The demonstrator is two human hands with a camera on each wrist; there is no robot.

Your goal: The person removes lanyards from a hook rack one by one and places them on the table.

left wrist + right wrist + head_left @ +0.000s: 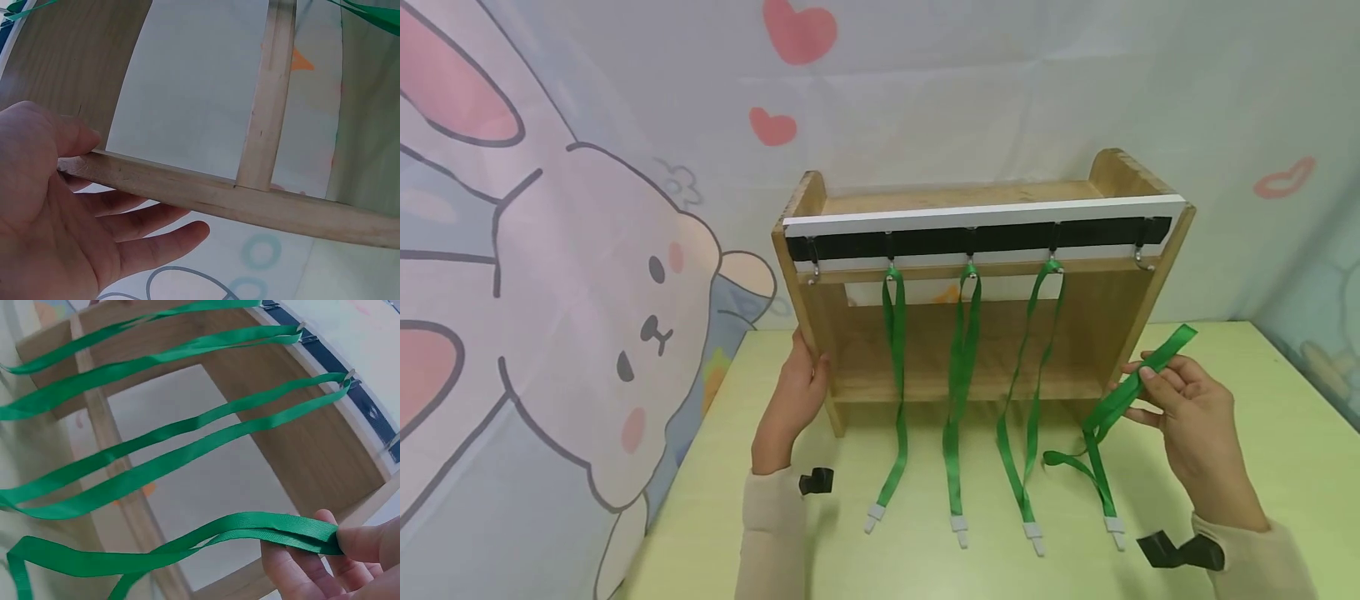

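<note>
Head view: the left hand [795, 392] holds the left side of a wooden rack [928, 342], which stands on a pale worktop [865, 575]. Its grip is closed on the board's edge, and the left wrist view shows the thumb on one face and the other fingers reaching past the far side.

The right hand [1202, 425] pinches a green strap [1120, 400] between thumb and fingers. This strap is just beside the rack's lower right, below the right end hook [1140, 257] and apart from it. One doubled end sticks up past the fingers; the rest droops leftward in a loose loop, with a white clip [1115, 525] at the bottom. Whether that clip touches the worktop, I cannot tell.

Along the rack's front, a white strip [985, 217] carries a black band [925, 243] with five hooks. Three more straps [1032, 433] hang from the middle three, each ending in a clip. Behind is a backdrop with a rabbit [587, 308] and pink hearts [801, 32].
</note>
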